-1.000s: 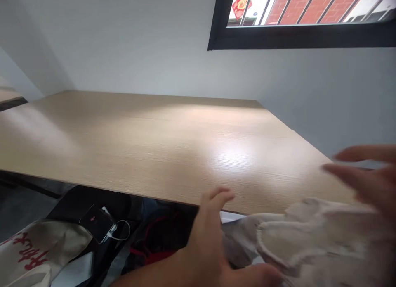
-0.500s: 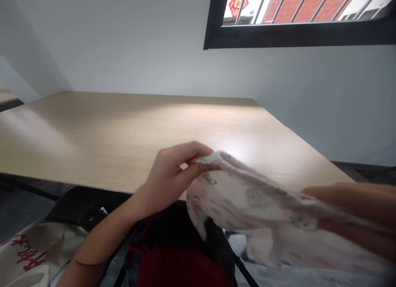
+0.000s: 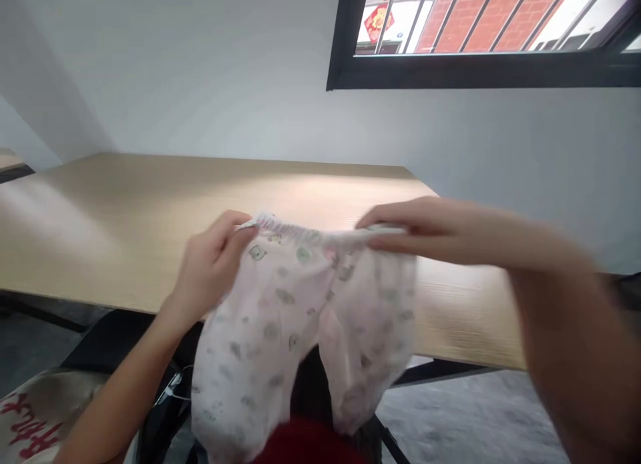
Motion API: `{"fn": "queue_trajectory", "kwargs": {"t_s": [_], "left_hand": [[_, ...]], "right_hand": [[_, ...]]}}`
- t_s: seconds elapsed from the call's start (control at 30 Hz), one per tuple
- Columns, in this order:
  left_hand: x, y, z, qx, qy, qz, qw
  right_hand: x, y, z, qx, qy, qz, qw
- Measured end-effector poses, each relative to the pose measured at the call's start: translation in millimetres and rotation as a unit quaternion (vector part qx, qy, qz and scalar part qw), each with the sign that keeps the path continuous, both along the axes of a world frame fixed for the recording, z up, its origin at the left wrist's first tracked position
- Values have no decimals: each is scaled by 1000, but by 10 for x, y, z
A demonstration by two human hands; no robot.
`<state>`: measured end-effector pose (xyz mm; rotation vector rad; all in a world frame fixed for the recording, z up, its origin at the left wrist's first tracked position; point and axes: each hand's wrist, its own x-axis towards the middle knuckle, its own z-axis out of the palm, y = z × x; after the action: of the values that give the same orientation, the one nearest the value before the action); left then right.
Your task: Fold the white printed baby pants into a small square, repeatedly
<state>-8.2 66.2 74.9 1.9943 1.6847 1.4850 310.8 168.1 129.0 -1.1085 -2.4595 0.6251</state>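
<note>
Since the earlier frame, the printed pants [image 3: 280, 297] have swung leftward and spread out. The left hand [image 3: 213, 264] and blurred right hand [image 3: 420, 230] pinch the waistband [image 3: 303, 236], covering its ends; the legs [image 3: 245, 377] dangle before the table [image 3: 125, 244], one cut off below.

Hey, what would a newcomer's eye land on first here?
Probably the pale patterned trousers in the middle, their gathered waistband held by the left hand and right hand. Next might be the red decoration seen through the window at upper right, then the pale bag with red lettering at lower left.
</note>
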Motion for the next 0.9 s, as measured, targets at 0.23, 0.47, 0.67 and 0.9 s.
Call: {"fn": "queue_trajectory", "kwargs": {"t_s": [0.23,0.47,0.67,0.9], "left_hand": [[-281,1430,-1000,-205,128,-48,969],[-439,2079,-1081,-229,160,-12,960],[-497,2340,-1069,-220,149,7,964],[-563,2166,-1110,-180,110,-23,977]], "right_hand": [[-834,1130,-1121,-217,49,-19,975],[-940,1740,-1623,-70,185,-107,974],[-1024,1943,-1678,-3,164,-154,974],[-1038,1908,-1710,25,148,-167,974]]}}
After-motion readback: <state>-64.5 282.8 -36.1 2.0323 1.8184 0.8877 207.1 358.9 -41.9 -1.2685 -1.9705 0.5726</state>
